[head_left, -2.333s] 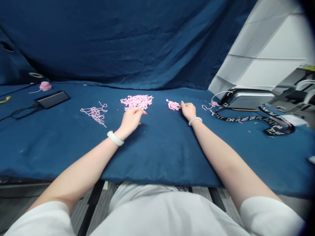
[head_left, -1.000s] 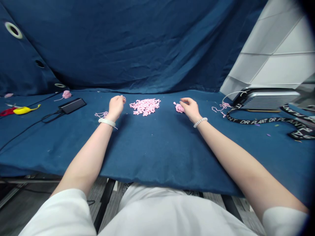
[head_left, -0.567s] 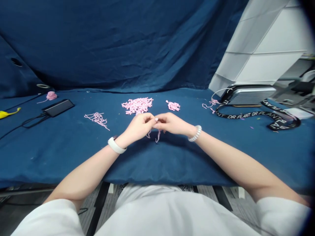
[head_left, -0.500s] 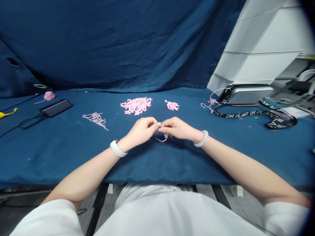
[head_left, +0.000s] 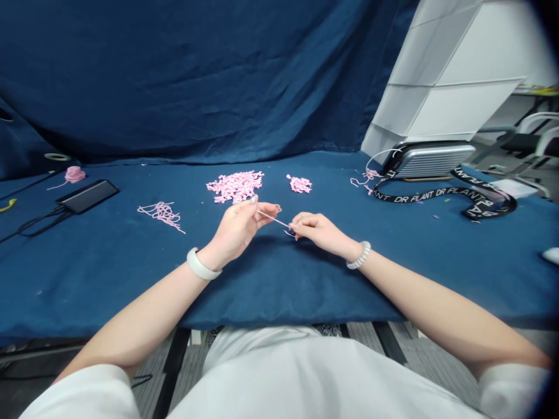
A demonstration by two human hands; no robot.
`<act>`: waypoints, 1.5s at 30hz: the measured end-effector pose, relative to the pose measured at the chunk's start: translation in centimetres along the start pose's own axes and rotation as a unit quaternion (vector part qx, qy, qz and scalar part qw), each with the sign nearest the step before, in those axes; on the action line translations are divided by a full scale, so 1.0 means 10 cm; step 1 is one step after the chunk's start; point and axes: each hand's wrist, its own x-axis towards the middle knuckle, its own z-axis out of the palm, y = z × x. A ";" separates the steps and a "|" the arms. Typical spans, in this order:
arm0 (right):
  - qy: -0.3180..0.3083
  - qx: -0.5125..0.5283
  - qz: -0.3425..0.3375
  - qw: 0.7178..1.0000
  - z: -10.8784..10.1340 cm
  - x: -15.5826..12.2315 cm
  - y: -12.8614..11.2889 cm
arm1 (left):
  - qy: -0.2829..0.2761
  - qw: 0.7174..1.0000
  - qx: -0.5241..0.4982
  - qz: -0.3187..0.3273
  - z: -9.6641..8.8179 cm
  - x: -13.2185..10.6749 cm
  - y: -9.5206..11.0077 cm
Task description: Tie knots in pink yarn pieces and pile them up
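Both hands pinch 1 pink yarn strand [head_left: 274, 219] taut between them, the left hand [head_left: 238, 226] at its upper end, the right hand [head_left: 318, 230] at its lower end, above the blue cloth [head_left: 279, 273].

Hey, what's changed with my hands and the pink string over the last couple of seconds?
The left hand and right hand drew back from the big pink pile and small pink pile and met in the middle. They now pinch one pink strand and have moved apart, pulling it taut. Both piles, the loose strands, phone and lanyard lie as before.
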 end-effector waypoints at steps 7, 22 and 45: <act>-0.012 -0.004 -0.017 1.000 -0.01 -0.02 -0.01 | 0.108 0.990 -0.084 -0.024 -0.06 0.06 0.15; -0.139 0.206 -0.191 0.950 0.03 -0.26 -0.23 | 0.174 0.961 -0.206 -0.055 -0.19 0.15 -0.12; 0.276 0.387 0.051 0.878 -0.22 0.03 -0.07 | 0.029 0.961 -0.234 -0.148 -0.01 -0.04 -0.02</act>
